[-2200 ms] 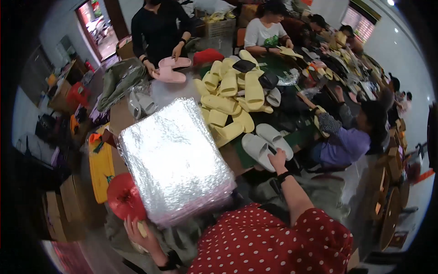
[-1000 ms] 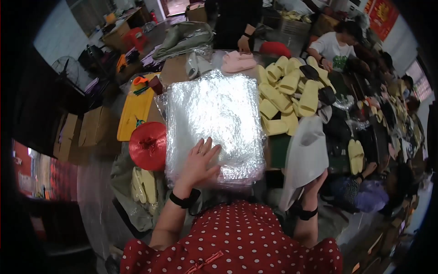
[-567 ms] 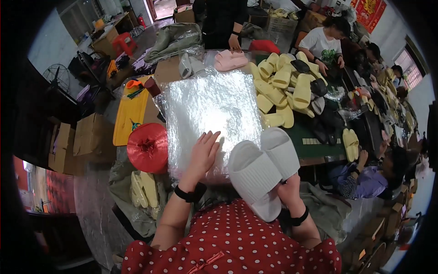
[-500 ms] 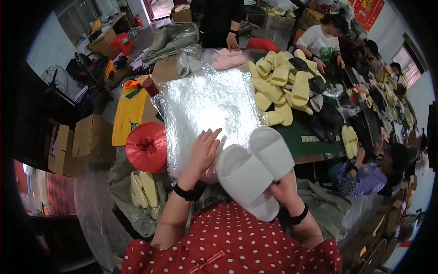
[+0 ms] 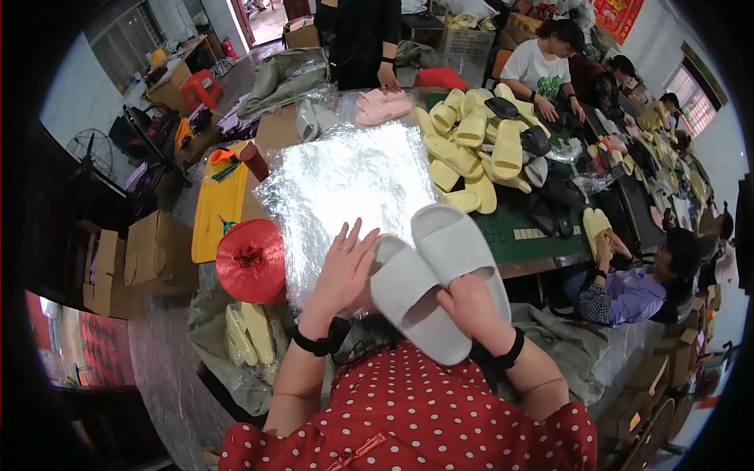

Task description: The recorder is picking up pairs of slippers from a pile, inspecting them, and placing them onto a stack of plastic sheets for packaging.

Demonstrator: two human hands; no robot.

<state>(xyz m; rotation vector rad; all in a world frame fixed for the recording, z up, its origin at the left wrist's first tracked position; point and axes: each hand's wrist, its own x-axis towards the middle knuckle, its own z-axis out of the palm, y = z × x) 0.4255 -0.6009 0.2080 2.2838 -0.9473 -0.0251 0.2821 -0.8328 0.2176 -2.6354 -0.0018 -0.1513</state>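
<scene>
One shiny stack (image 5: 353,177) tops the workroom table (image 5: 493,241).

The square silvery plastic-film stack (image 5: 353,169) looks glossy and crinkled; the light-grey open-toed rubbery slippers (image 5: 412,282), matt; the round red plastic roll (image 5: 251,271), shiny.

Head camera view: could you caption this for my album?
Right hand holding grey slippers, left hand over shiny plastic sheets, near a red roll and piled yellow slippers.
</scene>
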